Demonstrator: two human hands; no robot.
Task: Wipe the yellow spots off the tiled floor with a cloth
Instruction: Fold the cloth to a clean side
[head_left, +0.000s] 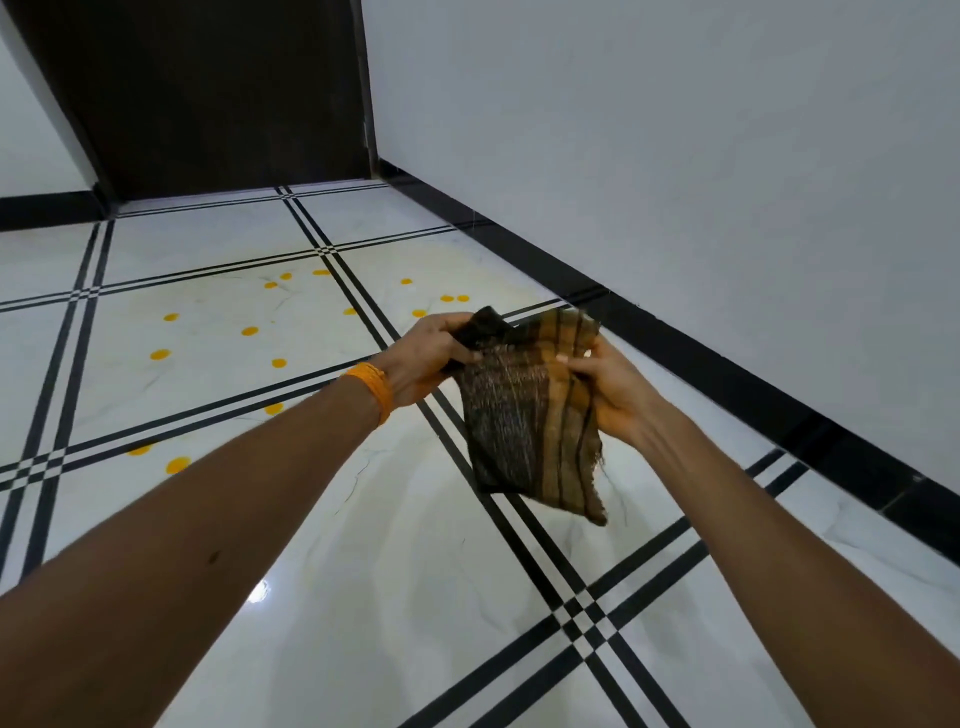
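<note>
Open tiled floor (415, 597) spreads across the lower and left frame, out to the yellow spots (249, 331) at middle left. A white wall (675, 156) with black skirting (727, 376) hems the right; a dark door (218, 93) closes the upper left. Mid-frame, the cloth (530, 415) hangs between left hand (431, 358) and right hand (618, 395).

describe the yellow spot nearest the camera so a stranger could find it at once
Start at the dark door and follow the tiled floor towards the camera, past the scattered yellow spots. The nearest spot lies just left of the left forearm. Of all the spots, it is lowest in view and looks largest.
</note>
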